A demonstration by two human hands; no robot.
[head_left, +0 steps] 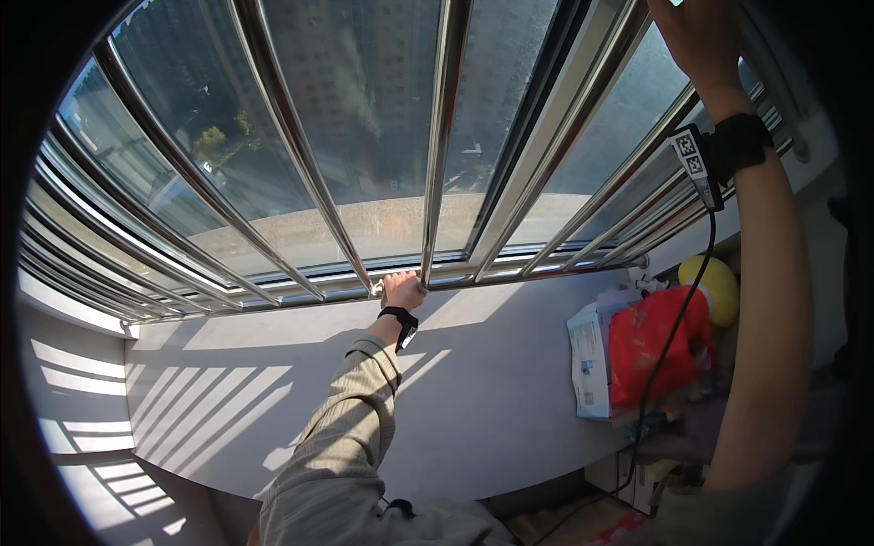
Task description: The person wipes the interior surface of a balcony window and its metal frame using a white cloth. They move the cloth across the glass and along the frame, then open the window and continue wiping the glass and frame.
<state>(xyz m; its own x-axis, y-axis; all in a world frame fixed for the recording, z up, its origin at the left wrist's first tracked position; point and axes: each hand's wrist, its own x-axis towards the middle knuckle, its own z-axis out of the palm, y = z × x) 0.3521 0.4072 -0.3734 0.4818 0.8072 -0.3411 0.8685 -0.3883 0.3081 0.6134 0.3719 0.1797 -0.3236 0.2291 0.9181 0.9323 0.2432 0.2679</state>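
My left hand [402,289] is closed low on the window guard, at the foot of an upright metal bar [437,173] and against the bottom rail [341,293]. A small whitish bit shows beside its fingers, too little of it to name. Raised high at the upper right is my right hand [706,41], close to the slanting bars. The picture's edge cuts off its fingers, so its grip is hidden. A black band circles each wrist.
Behind the bars is window glass [364,109]. On the pale sill [492,391] at right are a red plastic bag [651,346], a white and blue package [590,364] and a yellow rounded thing [715,289]. A black cable [669,355] hangs from my right wrist device.
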